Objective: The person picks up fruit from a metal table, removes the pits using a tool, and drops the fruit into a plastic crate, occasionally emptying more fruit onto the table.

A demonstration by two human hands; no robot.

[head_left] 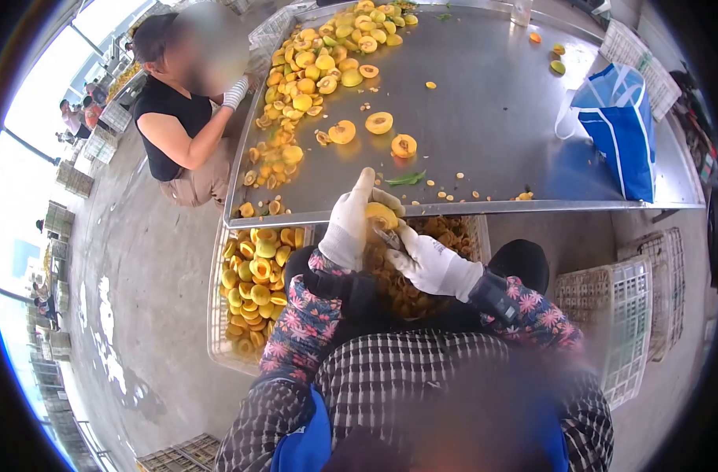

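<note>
White-gloved, my left hand [349, 224] is closed around a yellow peach half [383, 214] just in front of the metal table's near edge. My right hand [436, 266], also gloved, grips a small metal pitting tool [389, 238] whose end meets the lower side of that fruit; the tool's exact shape is partly hidden. Cut peach halves [378, 123] lie on the table beyond my hands, beside a green leaf [407, 178] and small fruit bits. Below my hands is a crate of peach scraps [447, 230].
Left of my knees, a white crate [215, 324] holds peach halves. A peach heap [304, 79] covers the left of the metal table [485, 102]. A blue bag [622, 138] stands at its right. Stacked crates [607, 315] are at right; a co-worker [182, 118] is at left.
</note>
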